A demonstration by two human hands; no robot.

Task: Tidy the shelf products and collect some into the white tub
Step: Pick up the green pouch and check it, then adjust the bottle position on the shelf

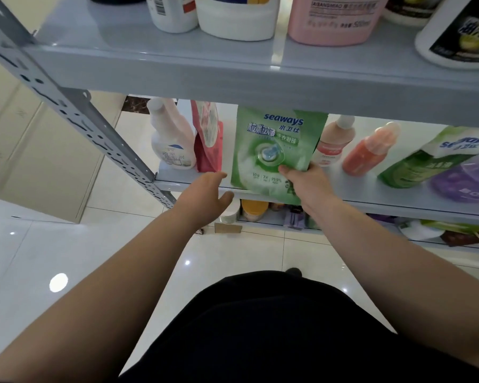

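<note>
My right hand (306, 182) grips the lower right corner of a green Seaways pouch (274, 145), which stands at the front edge of the middle shelf (177, 183). My left hand (208, 193) hovers with fingers relaxed just left of the pouch, near the shelf edge, holding nothing. A red pouch (208, 139) and a white spray bottle (169, 136) stand to the left of the green pouch. The white tub is out of sight.
Two orange-pink bottles (371, 147) lean right of the pouch, then another green pouch (432, 158) and a purple tub (465, 175). The upper shelf (233, 73) carries white and pink bottles. A grey upright (67, 106) runs at the left. More goods sit on the bottom shelf.
</note>
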